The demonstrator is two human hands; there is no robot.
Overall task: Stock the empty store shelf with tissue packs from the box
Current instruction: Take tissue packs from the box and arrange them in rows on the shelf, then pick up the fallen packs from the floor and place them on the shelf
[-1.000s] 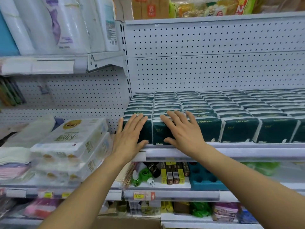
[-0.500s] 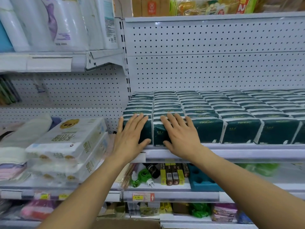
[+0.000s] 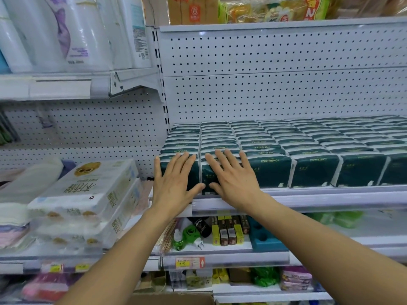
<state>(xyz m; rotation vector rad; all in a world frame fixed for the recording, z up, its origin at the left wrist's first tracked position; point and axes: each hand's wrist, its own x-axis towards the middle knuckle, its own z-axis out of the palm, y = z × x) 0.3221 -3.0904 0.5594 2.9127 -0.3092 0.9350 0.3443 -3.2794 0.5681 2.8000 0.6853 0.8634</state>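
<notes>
Presently, left hand and right hand side by side, fingers straight, flat against near-left dark green tissue packs, packs in rows filling shelf, box edge at near bottom.

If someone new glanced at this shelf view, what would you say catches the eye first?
Most striking are the dark green tissue packs filling the middle shelf in tight rows from its left end to the picture's right edge. In front of them, the left hand and the right hand lie flat with straight fingers against the two leftmost front packs. To the left, white toilet roll packs are stacked on a lower shelf.
</notes>
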